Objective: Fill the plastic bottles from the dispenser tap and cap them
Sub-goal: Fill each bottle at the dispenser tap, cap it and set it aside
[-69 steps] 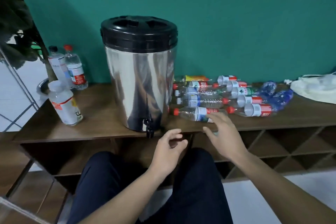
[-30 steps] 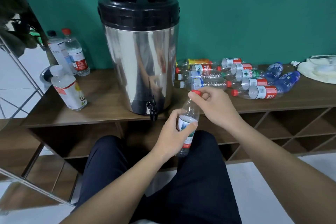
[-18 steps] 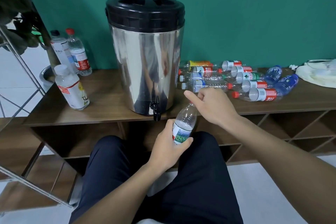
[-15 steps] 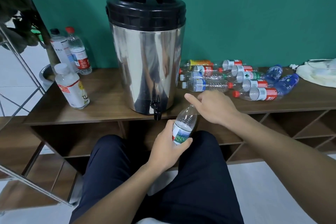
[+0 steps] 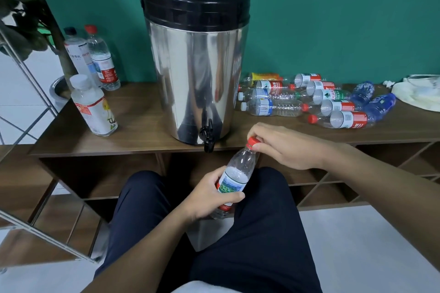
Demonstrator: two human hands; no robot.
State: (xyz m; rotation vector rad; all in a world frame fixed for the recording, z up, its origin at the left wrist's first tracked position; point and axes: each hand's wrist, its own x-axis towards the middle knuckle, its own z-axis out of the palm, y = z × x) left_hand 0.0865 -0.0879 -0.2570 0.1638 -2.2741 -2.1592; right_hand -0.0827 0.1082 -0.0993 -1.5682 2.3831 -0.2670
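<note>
A clear plastic bottle (image 5: 239, 169) with a red and green label tilts above my lap, just below the shelf edge. My left hand (image 5: 209, 194) grips its labelled middle. My right hand (image 5: 283, 146) pinches the red cap (image 5: 252, 141) on its neck. The steel dispenser (image 5: 195, 74) with a black lid stands on the wooden shelf top (image 5: 142, 123). Its black tap (image 5: 207, 137) hangs over the front edge, left of the cap. Several empty bottles (image 5: 309, 100) lie on their sides to the dispenser's right.
Three upright bottles (image 5: 95, 93) stand at the left of the shelf. A white cloth bag (image 5: 419, 95) lies at the far right. A metal rack leg (image 5: 31, 83) and a plant stem cross the left side. Open cubbies sit under the shelf.
I picked a lying bottle off the shelf and brought it over my lap. My right hand has shifted on the neck, and the red cap shows again between its fingers.
</note>
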